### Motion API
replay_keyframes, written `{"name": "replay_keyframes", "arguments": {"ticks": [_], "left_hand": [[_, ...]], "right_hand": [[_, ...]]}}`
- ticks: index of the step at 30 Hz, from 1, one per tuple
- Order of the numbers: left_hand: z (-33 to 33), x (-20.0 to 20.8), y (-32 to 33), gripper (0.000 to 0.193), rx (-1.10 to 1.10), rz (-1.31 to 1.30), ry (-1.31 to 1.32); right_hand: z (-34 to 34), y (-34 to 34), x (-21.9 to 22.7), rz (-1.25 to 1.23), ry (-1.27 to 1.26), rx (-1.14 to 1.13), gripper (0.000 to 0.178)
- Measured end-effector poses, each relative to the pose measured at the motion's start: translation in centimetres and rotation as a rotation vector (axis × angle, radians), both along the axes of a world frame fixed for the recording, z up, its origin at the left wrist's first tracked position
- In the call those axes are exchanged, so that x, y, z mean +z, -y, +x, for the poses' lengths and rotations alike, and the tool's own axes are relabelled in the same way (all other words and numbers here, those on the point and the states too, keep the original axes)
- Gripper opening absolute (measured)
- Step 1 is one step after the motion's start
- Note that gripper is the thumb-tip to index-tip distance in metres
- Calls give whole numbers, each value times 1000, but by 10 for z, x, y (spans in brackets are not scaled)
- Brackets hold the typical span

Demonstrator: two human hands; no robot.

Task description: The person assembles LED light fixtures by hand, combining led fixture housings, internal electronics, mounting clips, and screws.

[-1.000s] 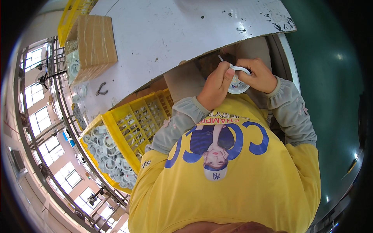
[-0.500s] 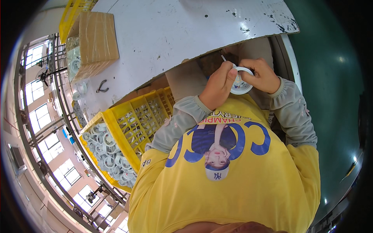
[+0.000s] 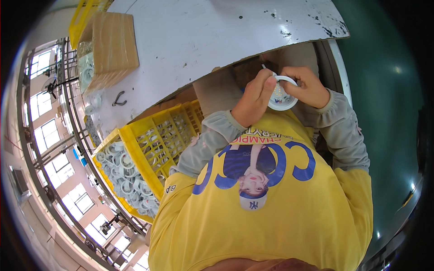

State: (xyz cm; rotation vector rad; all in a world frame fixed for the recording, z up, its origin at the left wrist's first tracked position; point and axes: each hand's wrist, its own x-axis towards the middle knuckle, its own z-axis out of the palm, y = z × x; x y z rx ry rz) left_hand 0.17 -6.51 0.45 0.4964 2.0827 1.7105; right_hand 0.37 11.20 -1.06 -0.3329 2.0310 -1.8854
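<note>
Over my lap, just beyond the near edge of the table, I hold a round white lamp housing (image 3: 284, 105) with a board dotted with small yellowish LEDs inside. My left hand (image 3: 254, 98) is closed on its left side, thumb laid along the rim. My right hand (image 3: 310, 88) grips the upper right of the rim, its bent fingers partly inside the ring. A thin white piece (image 3: 263, 67), perhaps a wire or tube, sticks out above my left fingers. Where it joins the housing is hidden.
At my left stands a yellow plastic crate (image 3: 141, 159) full of white ring-shaped parts. On the white table (image 3: 194, 34) are pliers (image 3: 119, 99) with dark handles and an open cardboard box (image 3: 118, 43) holding similar parts. Green floor (image 3: 384, 117) lies at the right.
The lamp housing has turned so its inside faces me more, showing more of the LED board. My right hand has shifted slightly right along the rim.
</note>
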Motion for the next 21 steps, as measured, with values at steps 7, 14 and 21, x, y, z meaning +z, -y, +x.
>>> {"name": "replay_keyframes", "arguments": {"ticks": [7,14,21], "left_hand": [[0,7,0,31,53,98,117],[1,10,4,31,57,139,119],[0,13,8,28,41,113,106]], "right_hand": [[-4,-8,12,-209,52,81,23],[-5,-8,5,-391,330,112,28],[-4,-8,1,-292,323,146,31]]}}
